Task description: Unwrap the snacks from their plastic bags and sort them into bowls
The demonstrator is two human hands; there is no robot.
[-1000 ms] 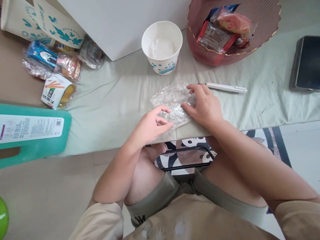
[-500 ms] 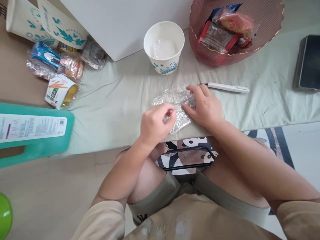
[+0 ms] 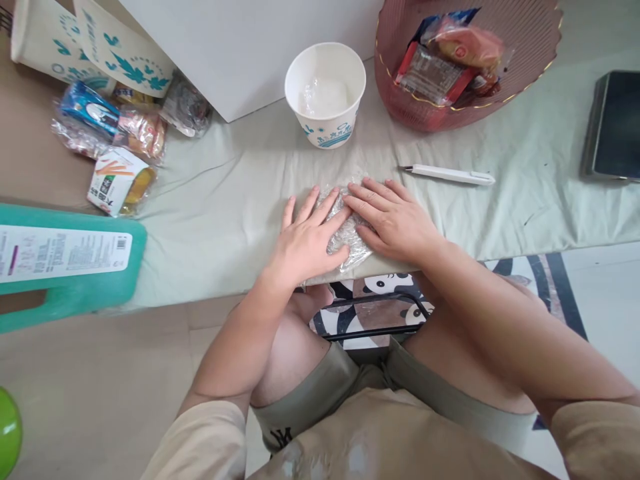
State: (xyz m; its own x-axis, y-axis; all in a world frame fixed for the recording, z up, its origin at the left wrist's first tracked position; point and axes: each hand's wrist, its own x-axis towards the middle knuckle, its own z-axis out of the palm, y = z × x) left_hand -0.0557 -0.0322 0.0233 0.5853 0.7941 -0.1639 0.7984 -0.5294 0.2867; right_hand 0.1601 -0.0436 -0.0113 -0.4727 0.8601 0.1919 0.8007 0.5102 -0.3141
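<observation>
A crumpled clear plastic bag (image 3: 346,235) lies on the pale green cloth (image 3: 225,200) near its front edge. My left hand (image 3: 307,239) lies flat on the bag's left part, fingers stretched out. My right hand (image 3: 390,220) lies flat on its right part, fingers spread, so most of the bag is hidden. Both hands press down side by side, their fingertips almost touching.
A white paper cup (image 3: 325,93) with plastic inside stands behind the hands. A pink basket (image 3: 520,73) of snack packets is at the back right, a white pen (image 3: 450,175) in front of it, and a dark tablet (image 3: 614,127) at the far right. Snack packets (image 3: 117,147) and a teal board (image 3: 70,263) are at the left.
My left hand went from pinching the bag's edge to lying flat on it. My right hand flattened its fingers over the bag, which is folded smaller.
</observation>
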